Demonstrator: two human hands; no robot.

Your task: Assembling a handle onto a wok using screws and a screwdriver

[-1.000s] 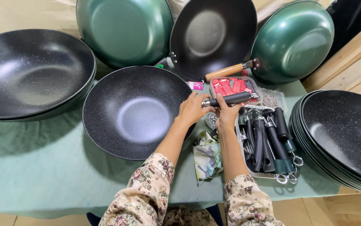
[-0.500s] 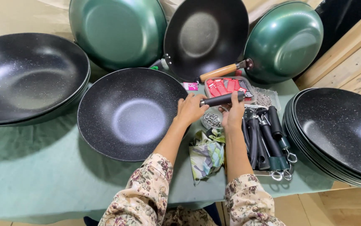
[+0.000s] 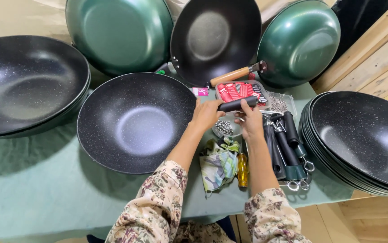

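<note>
A black speckled wok [image 3: 133, 121] without a handle lies on the green tablecloth [image 3: 32, 189] in front of me. My left hand [image 3: 206, 114] rests at its right rim and grips one end of a black pan handle [image 3: 236, 104]. My right hand [image 3: 251, 120] grips the same handle from the other side, just above a small bowl of metal screws [image 3: 224, 128]. Both forearms wear floral sleeves.
A stack of black woks [image 3: 365, 139] sits at right, another black wok [image 3: 23, 85] at left. Two green woks [image 3: 117, 31] [image 3: 300, 42] and a black wok with a wooden handle [image 3: 216, 38] lean behind. Several black handles [image 3: 286, 144], a red packet [image 3: 241, 91], a patterned cloth [image 3: 218, 164] and a yellow screwdriver [image 3: 242, 170] lie nearby.
Both hands stay on the black handle at the wok's rim; the handle has shifted slightly. The view has moved a little.
</note>
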